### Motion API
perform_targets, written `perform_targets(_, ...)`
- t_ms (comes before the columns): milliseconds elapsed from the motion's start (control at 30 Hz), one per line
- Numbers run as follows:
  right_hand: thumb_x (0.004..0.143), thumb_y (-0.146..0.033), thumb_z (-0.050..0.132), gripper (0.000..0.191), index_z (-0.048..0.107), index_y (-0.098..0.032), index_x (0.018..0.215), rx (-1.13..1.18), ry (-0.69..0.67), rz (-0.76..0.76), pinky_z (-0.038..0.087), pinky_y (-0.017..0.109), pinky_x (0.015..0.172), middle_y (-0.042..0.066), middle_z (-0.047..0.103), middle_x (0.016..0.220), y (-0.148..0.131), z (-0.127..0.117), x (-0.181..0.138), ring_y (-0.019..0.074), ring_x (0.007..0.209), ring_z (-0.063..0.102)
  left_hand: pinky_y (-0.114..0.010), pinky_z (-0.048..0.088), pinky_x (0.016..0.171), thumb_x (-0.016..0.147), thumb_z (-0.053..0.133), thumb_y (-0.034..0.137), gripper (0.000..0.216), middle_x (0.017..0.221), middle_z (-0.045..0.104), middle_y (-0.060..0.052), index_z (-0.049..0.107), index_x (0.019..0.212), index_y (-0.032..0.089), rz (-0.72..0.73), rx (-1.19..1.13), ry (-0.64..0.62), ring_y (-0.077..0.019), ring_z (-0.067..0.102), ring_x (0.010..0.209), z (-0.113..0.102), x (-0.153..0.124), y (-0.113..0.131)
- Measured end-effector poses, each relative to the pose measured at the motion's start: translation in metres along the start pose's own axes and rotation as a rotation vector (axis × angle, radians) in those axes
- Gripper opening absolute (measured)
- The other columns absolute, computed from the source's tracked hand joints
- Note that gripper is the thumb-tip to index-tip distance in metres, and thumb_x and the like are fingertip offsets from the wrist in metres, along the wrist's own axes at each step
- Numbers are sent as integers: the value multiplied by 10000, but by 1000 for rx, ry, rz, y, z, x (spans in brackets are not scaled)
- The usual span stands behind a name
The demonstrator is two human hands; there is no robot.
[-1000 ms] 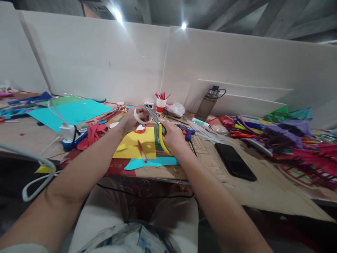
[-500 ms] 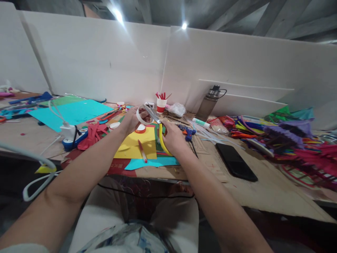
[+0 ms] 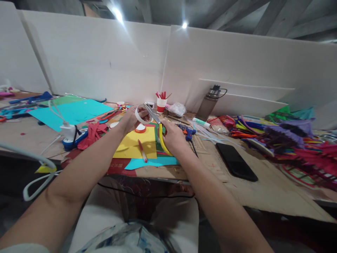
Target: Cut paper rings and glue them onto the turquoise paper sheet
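My left hand pinches a thin white ring, possibly cut from a paper cup, above the table. Scissors with yellow handles are in my right hand, fingers wrapped round the grips. Their metal blades point up and left, reaching the ring's right side by my left fingertips. Whether the blades touch the ring I cannot tell. Below my hands lies yellow paper with a red pen on it. A red-sided round piece with a white top sits at the paper's upper edge.
Behind stands a red-and-white paper cup with red sticks. A bottle, a glue gun and a black phone are to the right. Leftward are red strips, a power strip and blue paper.
The white ring has shifted slightly left and tilted a little in my left hand. My right hand and the scissors have hardly moved.
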State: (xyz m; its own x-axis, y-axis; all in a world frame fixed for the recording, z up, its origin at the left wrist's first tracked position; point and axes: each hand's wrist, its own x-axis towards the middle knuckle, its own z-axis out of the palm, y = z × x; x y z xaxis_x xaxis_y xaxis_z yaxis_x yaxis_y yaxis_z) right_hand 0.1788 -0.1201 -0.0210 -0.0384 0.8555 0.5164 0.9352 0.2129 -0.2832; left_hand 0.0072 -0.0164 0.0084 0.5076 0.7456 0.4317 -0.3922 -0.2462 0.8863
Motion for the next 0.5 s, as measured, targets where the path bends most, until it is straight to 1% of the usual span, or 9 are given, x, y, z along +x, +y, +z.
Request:
perform_targets(133,884,-265,470,446,592,-203,1308,3,-30,4,430,307,727,108,730,994,-3,-4,0,254,895,643,-190,375,399,674,825,345,286,587,597,-22,678,729,106,-26,28,-25,-76,511,454,0,0,3)
perform_targets(300,883,-296,483,402,632,-211,1246,9,-29,36,410,299,679,105,737,966,-5,-5,-1,258,867,651,-197,387,393,697,796,322,259,578,591,-23,659,686,102,-86,36,-12,-76,516,437,0,-1,5)
perform_targets(367,886,-298,478,393,634,-208,1235,0,-38,46,407,303,670,106,738,954,-5,-5,-1,260,851,654,-197,391,399,698,792,298,233,581,591,-19,656,696,108,-63,29,26,-81,528,453,-1,1,3)
perform_targets(500,889,-289,478,408,617,-212,1264,9,-40,38,421,310,691,104,737,978,-5,-5,-1,258,860,654,-191,422,463,708,784,265,190,621,609,-16,655,724,126,35,19,149,-81,552,515,-5,5,2)
